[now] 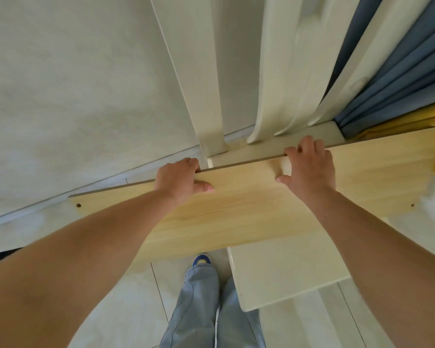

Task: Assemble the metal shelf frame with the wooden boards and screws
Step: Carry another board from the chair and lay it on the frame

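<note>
1. We hold the board [249, 209] in the air above the floor [126, 305].
2. Left hand [178, 182] and right hand [309, 167]: fingers hooked over its far edge, thumbs on top.
3. It can tilt and slip if one hand loosens.

Blue curtain [392, 79] hangs beside a cream chair [286, 270] on pale floor tiles [126, 305].

Pale matt wooden board [249, 207], glossy cream chair [286, 280], blue cloth curtain [392, 79]
</note>
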